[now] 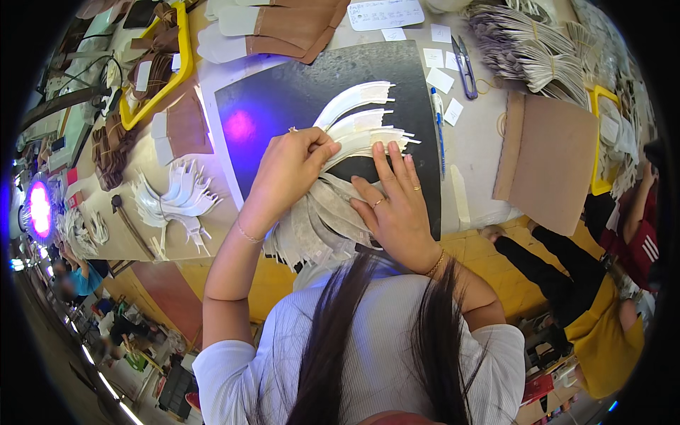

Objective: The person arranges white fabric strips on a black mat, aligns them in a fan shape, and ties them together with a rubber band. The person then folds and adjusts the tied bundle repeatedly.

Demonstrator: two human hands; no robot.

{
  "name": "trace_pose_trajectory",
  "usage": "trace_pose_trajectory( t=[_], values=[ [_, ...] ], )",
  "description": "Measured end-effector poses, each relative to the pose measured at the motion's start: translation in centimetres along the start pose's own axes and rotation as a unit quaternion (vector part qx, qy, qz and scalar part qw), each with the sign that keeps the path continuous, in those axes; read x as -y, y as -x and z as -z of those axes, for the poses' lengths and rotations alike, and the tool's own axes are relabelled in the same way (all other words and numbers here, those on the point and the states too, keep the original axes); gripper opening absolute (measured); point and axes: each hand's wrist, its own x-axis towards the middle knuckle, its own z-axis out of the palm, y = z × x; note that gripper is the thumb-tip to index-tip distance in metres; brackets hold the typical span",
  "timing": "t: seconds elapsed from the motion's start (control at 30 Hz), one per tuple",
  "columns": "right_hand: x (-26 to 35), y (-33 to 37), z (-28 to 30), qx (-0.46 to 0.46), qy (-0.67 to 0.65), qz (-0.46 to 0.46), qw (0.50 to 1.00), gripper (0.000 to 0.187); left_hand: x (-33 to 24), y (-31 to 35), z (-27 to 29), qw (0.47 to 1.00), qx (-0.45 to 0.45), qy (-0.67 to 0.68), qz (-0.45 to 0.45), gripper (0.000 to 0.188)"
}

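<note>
The left hand (287,170) pinches the end of a white strip (354,95), fingers closed on it. The right hand (397,202) lies flat and open just beside it, pressing on the fanned strips (319,223) beneath both hands. Beyond the fingers, the strips spread over a black mat (283,92). A blue pen (438,127), probably, lies right of the right hand; scissors (464,67) beyond it.

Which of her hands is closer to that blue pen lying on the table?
Right. The right hand lies flat on the white curved strips, its fingertips just beside the blue pen. The left hand pinches the strips further off, on the black mat.
</note>
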Motion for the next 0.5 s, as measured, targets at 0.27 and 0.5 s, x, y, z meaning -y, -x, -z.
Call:
trace_pose_trajectory(
  t=[0.27,0.5],
  values=[
    [-0.02,0.07,-0.07,0.004,0.002,-0.003,1.0,0.033,-0.1,0.23,-0.27,1.0,-0.014,0.003,-0.007,0.025],
    [0.12,-0.04,0.18,0.011,0.0,-0.005,1.0,0.033,-0.13,0.36,-0.32,1.0,-0.018,-0.013,-0.021,0.024]
  ],
)
